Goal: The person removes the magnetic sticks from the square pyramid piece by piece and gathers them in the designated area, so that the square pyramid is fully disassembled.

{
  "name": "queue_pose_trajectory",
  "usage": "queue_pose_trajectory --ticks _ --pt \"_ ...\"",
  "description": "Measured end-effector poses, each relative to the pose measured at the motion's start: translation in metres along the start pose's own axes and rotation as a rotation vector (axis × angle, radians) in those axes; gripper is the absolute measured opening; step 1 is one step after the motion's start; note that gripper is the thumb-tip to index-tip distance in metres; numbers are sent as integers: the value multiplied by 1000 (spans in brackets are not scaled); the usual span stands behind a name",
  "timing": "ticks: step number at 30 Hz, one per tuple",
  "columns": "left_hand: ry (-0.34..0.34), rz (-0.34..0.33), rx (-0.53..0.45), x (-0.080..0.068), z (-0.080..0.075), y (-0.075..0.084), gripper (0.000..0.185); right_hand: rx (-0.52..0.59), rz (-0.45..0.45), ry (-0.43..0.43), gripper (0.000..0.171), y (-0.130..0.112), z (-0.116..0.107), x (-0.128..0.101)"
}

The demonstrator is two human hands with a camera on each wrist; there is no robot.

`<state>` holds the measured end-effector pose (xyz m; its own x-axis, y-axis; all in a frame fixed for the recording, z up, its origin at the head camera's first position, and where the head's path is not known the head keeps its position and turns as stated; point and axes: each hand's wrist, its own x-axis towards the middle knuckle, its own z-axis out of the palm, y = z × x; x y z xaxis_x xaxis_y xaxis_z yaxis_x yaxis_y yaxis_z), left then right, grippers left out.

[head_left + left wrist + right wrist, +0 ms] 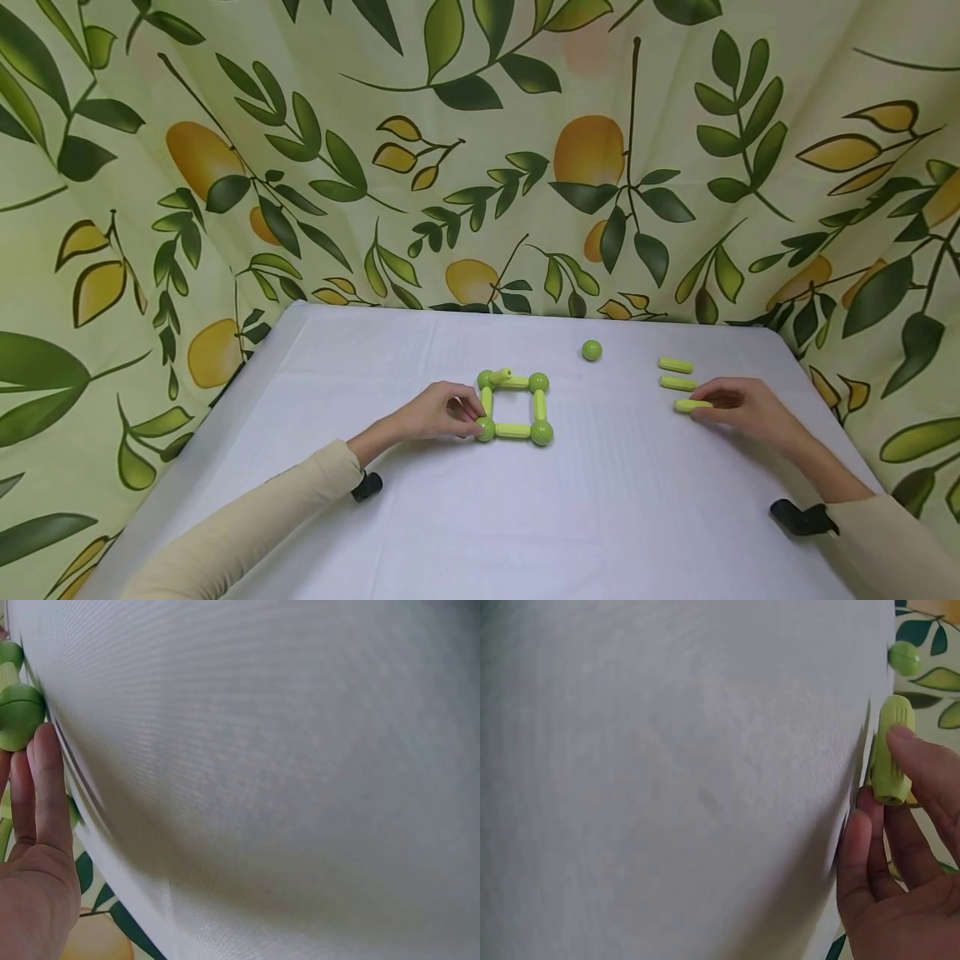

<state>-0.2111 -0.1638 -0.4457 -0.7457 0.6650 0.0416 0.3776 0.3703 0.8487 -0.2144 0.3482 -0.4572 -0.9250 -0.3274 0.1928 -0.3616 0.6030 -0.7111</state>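
Note:
A square frame of light green rods (513, 431) and darker green balls (542, 432) lies on the white table. One more rod (501, 376) sticks up at its far left corner. At the near left corner my left hand (442, 410) holds the green ball (21, 716) between thumb and fingers. Over on the right, my right hand (746, 408) pinches a loose light green rod (892, 754) by one end, thumb on top and fingers beneath. Just beyond that rod lie two similar rods, a nearer one (677, 383) and a farther one (676, 365).
A single green ball (592, 350) sits toward the back of the white-covered table (495, 517). Behind the table hangs a curtain (480, 150) printed with leaves and fruit. Black wrist devices (802, 517) show under both forearms.

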Motion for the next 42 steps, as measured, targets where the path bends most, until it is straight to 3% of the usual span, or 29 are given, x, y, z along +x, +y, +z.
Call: queue_pose_trajectory --ticks 13,27,42 --pt "9 -11 -14 0 1 -1 17 -67 34 -24 19 -1 -1 -2" --pt "12 -12 -2 1 3 -2 18 -43 22 -22 17 4 -3 2" --pt "2 -4 -4 1 1 -3 17 -52 72 -21 19 2 -1 5"
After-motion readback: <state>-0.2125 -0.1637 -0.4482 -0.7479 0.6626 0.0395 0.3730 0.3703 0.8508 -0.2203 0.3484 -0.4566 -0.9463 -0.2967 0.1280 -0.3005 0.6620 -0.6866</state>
